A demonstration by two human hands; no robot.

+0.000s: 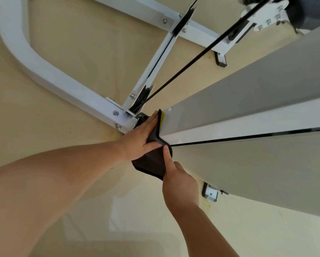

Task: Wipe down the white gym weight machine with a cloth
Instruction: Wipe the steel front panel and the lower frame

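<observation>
Cloth: a dark cloth [151,164] is folded round the bottom corner of the white upright column [248,115], right where the column meets the floor; a sliver of yellow shows at the cloth's upper edge.
Left hand: the left hand [142,138] lies flat on the cloth, its fingers [152,120] straight and pressed together on the upper face of the corner, with the thumb laid along the lower fold.
Right hand: the right hand [179,182] comes up from below, index finger [167,156] stretched out over the cloth, its tip beside the left thumb; the other fingers are curled. Whether they or the thumb pinch the cloth's lower edge is hidden, possibly so.
Cloth to fingers: it sits under both hands' fingers, sandwiched against the column, and its loose end hangs below the left palm.
Machine base: a white curved base frame [49,75] bolts in just left of the hands, and a black cable [183,71] runs up from a pulley there.
Floor: beige floor [62,43].
</observation>
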